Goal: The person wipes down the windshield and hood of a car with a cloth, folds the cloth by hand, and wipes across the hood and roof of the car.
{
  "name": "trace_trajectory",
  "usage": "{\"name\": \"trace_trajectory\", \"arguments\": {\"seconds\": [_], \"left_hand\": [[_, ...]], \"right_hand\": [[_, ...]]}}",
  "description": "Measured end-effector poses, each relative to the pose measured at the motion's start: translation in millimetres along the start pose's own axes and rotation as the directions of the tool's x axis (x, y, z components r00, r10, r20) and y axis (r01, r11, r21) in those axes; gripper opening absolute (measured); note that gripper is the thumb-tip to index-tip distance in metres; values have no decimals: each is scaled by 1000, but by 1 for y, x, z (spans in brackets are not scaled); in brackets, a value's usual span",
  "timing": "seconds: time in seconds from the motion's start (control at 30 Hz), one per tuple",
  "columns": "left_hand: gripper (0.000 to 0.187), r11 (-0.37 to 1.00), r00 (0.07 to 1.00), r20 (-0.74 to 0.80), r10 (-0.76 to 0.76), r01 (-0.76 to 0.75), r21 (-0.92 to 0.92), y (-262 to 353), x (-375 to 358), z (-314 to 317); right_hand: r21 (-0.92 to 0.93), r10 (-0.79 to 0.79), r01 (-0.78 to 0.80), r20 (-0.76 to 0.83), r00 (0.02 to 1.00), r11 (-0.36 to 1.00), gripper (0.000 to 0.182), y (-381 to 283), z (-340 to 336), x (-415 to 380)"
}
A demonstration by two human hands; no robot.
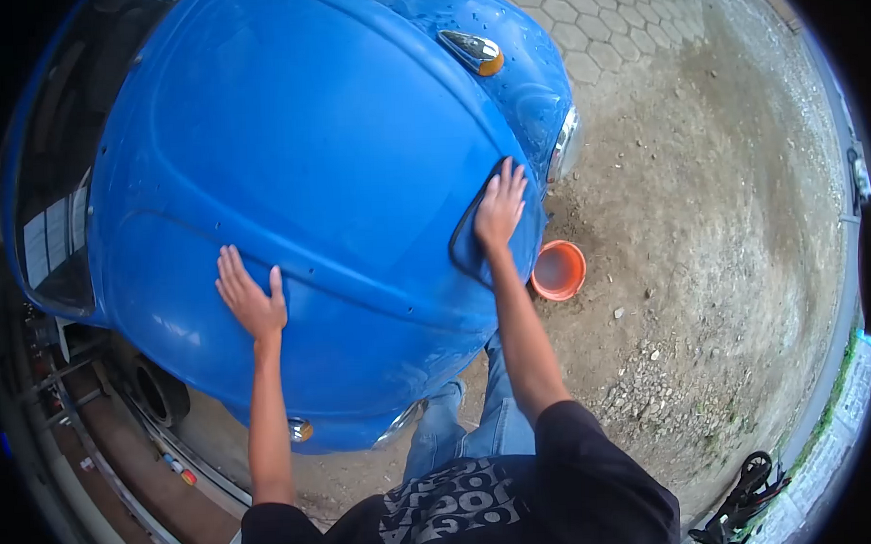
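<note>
My left hand [251, 293] lies on the blue car hood [325, 132], its fingers stretched and the thumb apart, with nothing in it. Near the hood's front end, my right hand [501, 208] rests flat, fingers extended. Under and beside that palm is a blue piece with a dark edge [461, 235], which looks like a cloth; its right part is hidden by my hand and forearm. Water drops dot the blue paint. Just past the car's nose, an orange bucket [558, 271] with cloudy liquid stands on the ground, close to my right forearm.
A chrome and amber indicator light [473, 53] sticks up from the far fender, with a headlight [564, 145] ahead of it. Hexagonal pavers [595, 27] meet dirt and gravel [665, 379]. At lower left are a tire [161, 390] and metal rails. A black wheeled object [746, 501] is at lower right.
</note>
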State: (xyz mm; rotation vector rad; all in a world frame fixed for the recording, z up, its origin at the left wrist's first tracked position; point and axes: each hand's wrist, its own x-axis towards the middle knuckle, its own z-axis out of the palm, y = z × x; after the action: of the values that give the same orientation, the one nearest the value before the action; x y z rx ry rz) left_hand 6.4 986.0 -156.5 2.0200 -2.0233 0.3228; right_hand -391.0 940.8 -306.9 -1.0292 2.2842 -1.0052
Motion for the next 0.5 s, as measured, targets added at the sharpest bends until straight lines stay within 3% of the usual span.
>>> {"name": "trace_trajectory", "arguments": {"seconds": [0.03,0.07,0.1,0.17,0.27,0.43,0.5], "left_hand": [[81,1000,1000,12,7,-7,14,-1,0,-1],[81,999,1000,24,15,-16,29,-3,3,0],[81,999,999,32,20,-21,34,-3,4,1],[81,999,998,55,18,-20,44,-4,3,0],[82,998,996,84,17,-21,53,-2,3,-4],[82,998,997,72,23,-27,54,1,9,-2],[82,997,997,80,18,-24,75,-2,5,-1]], "right_hand": [[-34,42,-43,-16,999,999,55,7,4,37],[3,60,-60,66,996,998,55,10,0,71],[49,-20,18,41,999,999,52,19,8,98],[123,70,-89,148,986,988,48,2,-4,127],[94,-15,8,68,998,996,43,7,1,128],[61,-39,39,-8,999,997,40,2,-2,104],[60,-150,157,-107,983,986,45,5,-4,65]]}}
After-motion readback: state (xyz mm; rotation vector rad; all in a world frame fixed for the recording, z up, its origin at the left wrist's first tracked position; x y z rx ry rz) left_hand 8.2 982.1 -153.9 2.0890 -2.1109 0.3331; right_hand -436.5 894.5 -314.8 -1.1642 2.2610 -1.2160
